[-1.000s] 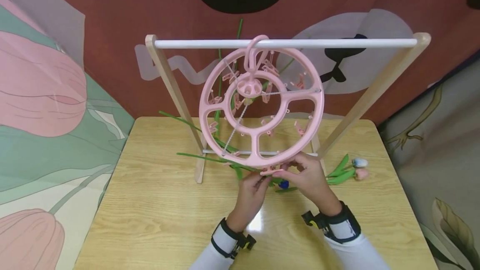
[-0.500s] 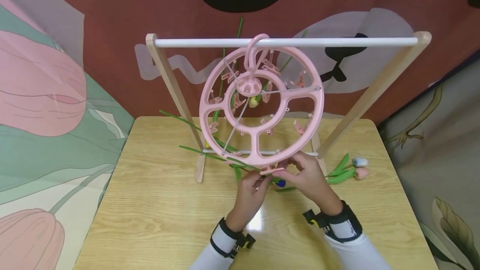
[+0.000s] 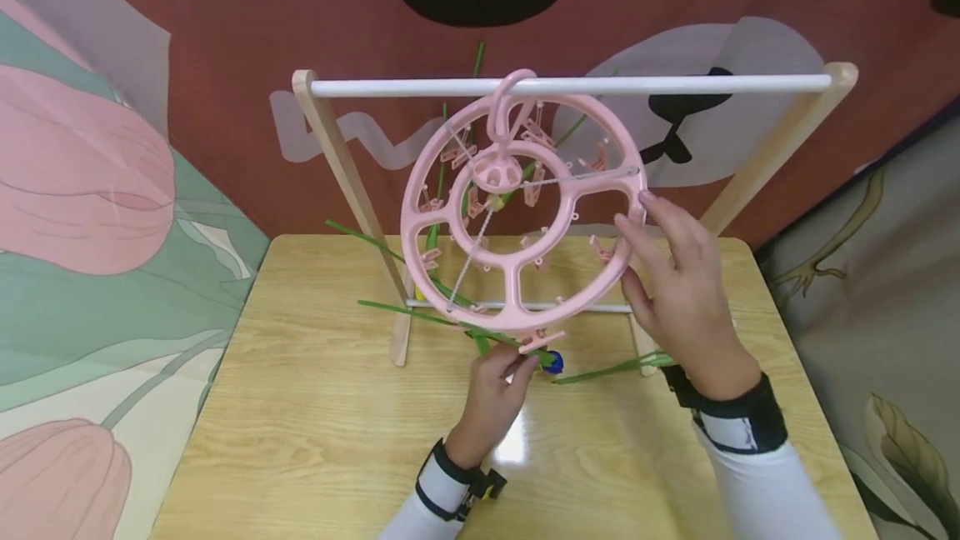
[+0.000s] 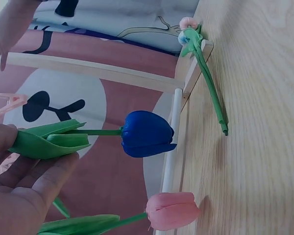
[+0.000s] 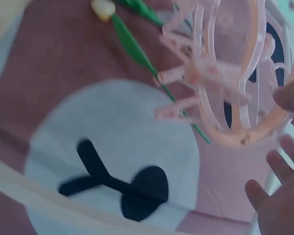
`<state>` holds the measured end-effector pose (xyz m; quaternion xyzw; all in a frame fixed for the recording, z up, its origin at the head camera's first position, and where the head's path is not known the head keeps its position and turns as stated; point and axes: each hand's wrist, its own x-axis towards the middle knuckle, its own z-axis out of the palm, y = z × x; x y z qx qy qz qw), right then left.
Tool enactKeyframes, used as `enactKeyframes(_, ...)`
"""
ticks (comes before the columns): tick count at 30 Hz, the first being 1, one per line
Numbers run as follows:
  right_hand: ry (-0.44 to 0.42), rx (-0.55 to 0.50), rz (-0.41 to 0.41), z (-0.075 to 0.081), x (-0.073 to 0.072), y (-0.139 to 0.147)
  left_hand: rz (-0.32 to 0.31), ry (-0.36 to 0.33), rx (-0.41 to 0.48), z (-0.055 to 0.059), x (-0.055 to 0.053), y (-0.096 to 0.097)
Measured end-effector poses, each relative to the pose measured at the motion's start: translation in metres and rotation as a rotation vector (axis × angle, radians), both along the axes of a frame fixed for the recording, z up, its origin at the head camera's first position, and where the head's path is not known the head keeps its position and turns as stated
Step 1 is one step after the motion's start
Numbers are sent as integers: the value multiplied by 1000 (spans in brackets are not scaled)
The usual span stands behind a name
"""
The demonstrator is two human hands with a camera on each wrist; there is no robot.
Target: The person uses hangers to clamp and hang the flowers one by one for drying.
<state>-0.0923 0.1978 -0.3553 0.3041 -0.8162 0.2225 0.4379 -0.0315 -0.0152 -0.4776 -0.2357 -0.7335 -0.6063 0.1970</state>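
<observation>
My left hand (image 3: 495, 398) pinches an artificial blue tulip (image 4: 147, 133) by its green leaves, flower hanging downward, under the front of a round pink clip hanger (image 3: 517, 319). A pink clothespin (image 3: 542, 342) of the hanger sits right above those fingers; whether it grips the stem is hard to tell. At the hanger's right rim, my right hand (image 3: 686, 298) has its fingers spread, and some fingertips meet or nearly meet the ring. In the left wrist view, a pink tulip (image 4: 172, 211) hangs beside the blue one. A pale yellow tulip (image 5: 104, 10) hangs farther back.
The hanger hooks over the white bar (image 3: 675, 85) of a wooden stand (image 3: 772, 157) on a wood table (image 3: 300, 440). Two more tulips (image 4: 201, 58), one pink and one light blue, lie at the table's right. Several green stems stick out to the left.
My right hand has left the front clothespin and moved up and right to the hanger's right rim. My left hand stays nearly still with the blue tulip.
</observation>
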Motion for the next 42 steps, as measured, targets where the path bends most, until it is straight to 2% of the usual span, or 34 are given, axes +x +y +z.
enactKeyframes(2, -29, 99, -22, 7, -3, 5, 8, 10, -8, -1, 1, -1)
enactKeyframes(4, -34, 137, -21, 9, -4, 8, 21, 28, -19, -2, 2, -2)
enactKeyframes(7, -43, 149, -21, 8, 0, 10, 54, 39, -37, -16, -1, -6)
enactKeyframes(11, -15, 121, 11, 6, 8, 6, 78, 6, -24, -18, -2, -14)
enactKeyframes(14, 28, 93, 47, 6, 14, 1, 74, -23, 5, -5, 2, -19)
enactKeyframes(16, 53, 77, 69, 6, 18, -1, 73, -35, 23, -3, 2, -21)
enactKeyframes(23, 118, 46, 104, 7, 31, -10, 68, -41, 69, -5, -2, -27)
enactKeyframes(32, 197, 7, 159, 12, 40, -27, 120, -106, 78, -3, -5, -36)
enactKeyframes(42, 209, -24, 210, 13, 38, -34, 173, -125, 74, 0, -11, -46)
